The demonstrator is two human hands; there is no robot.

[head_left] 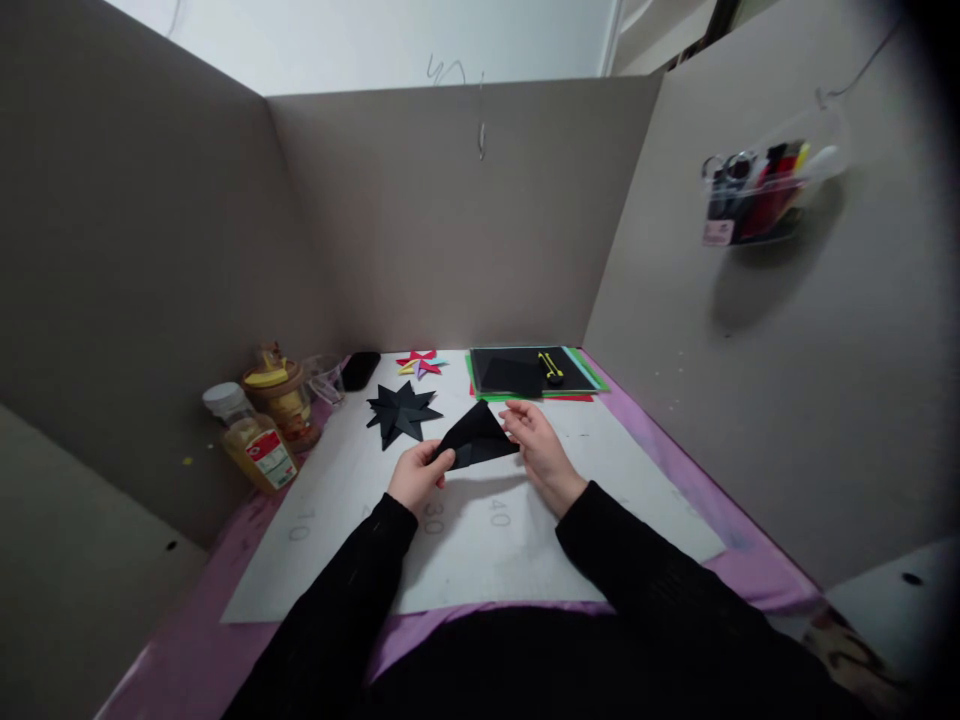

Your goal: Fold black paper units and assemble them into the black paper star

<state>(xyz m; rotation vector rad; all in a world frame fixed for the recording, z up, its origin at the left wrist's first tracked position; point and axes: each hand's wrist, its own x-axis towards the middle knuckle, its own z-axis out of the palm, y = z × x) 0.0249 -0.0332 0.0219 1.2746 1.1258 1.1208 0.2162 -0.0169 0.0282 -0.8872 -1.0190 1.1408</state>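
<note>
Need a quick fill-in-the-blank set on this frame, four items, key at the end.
1. Between the left hand and the right hand is a folded paper, coloured ____.
2. On the white sheet, the printed number next to the right of 30 is ____.
3. The bottle at the left has a ____ cap.
4. The small tool on the paper stack is black and ____.

Missing words: black; 40; white; yellow.

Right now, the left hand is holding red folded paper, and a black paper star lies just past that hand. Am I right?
Not quite. In the head view, the folded paper in the left hand is black, not red. The black paper star does lie just past that hand.
</note>
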